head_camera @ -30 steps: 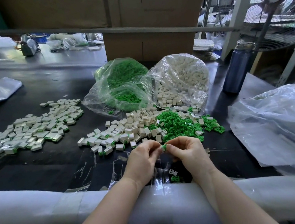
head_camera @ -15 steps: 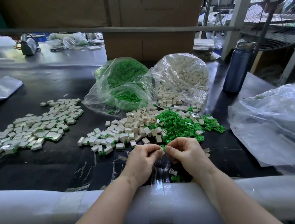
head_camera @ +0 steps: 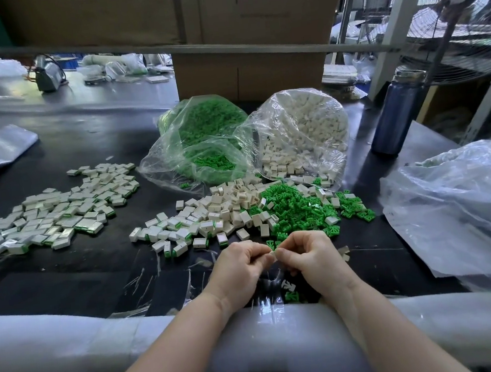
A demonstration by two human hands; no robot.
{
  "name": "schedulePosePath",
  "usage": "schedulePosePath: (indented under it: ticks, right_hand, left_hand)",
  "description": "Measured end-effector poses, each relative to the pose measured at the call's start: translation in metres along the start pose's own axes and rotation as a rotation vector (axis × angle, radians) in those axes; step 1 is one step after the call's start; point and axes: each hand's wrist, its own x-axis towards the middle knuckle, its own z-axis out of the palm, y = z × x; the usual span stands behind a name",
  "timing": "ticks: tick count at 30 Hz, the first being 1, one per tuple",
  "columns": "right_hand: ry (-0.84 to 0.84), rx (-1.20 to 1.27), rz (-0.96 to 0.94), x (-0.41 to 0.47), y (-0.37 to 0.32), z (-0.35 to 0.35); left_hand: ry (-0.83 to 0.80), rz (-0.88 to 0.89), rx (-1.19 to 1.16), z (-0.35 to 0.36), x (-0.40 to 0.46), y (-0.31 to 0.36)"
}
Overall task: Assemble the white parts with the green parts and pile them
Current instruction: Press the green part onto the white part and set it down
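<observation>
Both hands meet just above the worktop's near edge, at its middle. The left hand [head_camera: 241, 267] and right hand [head_camera: 310, 258] have their fingers curled, tips pinched together on one small piece [head_camera: 273, 251] between them; a sliver of white shows there, but whether a green part is already seated in it is too small to tell. This looks like the joining step: pressing a green part into a white one.

Loose white parts [head_camera: 225, 209] and green parts [head_camera: 299, 210] lie mixed just beyond the hands. The finished pile [head_camera: 51, 214] spreads toward the left edge.

Next, likely, the joined piece goes left to that pile, which calls for a reach across and a clean release.
</observation>
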Motion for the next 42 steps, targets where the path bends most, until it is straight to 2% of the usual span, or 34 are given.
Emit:
schedulePosePath:
  ticks: [4,12,21,26,33,42]
  right_hand:
    - [0.019,-0.016,-0.007,0.0013,0.0014,0.0022]
    - [0.018,0.236,-0.038,-0.0003,0.0027,0.0007]
    - [-0.022,0.262,-0.059,-0.0008,0.0048,0.0000]
    - [0.047,0.281,-0.073,0.0014,0.0055,0.0020]
    - [-0.149,0.313,-0.034,0.0025,0.0041,0.0056]
    - [-0.202,0.242,-0.036,0.0023,0.0045,0.0049]
  left_hand:
    - [0.010,0.035,0.078,0.0010,-0.0006,0.0011]
    - [0.072,-0.037,-0.134,0.0000,0.0009,0.0040]
    - [0.045,-0.026,-0.131,-0.0017,0.0001,0.0037]
    - [0.026,-0.013,-0.241,-0.0030,0.0001,0.0048]
    - [-0.005,-0.003,-0.272,-0.0003,0.0011,0.0052]
    - [-0.014,0.024,-0.300,-0.0005,0.0015,0.0039]
